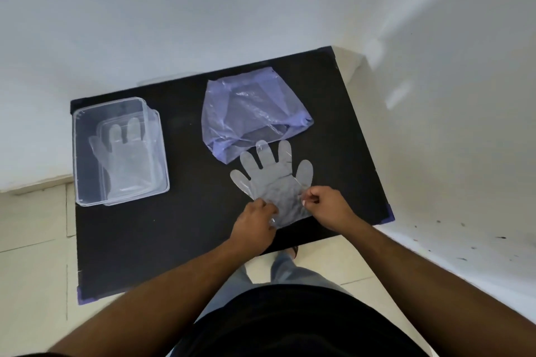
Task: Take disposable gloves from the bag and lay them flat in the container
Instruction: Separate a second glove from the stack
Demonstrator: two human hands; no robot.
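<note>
A clear disposable glove lies spread on the black table, fingers pointing away from me toward the bag. My left hand pinches its cuff at the left corner, and my right hand pinches the cuff's right edge. Just beyond the glove's fingertips sits a translucent purple plastic bag, its open mouth facing the glove. At the table's left end stands a clear rectangular container with another clear glove lying flat inside it.
The black table has purple tape at its corners. White walls close in behind and to the right. Beige floor tiles show at left and below, along with my legs at the table's near edge.
</note>
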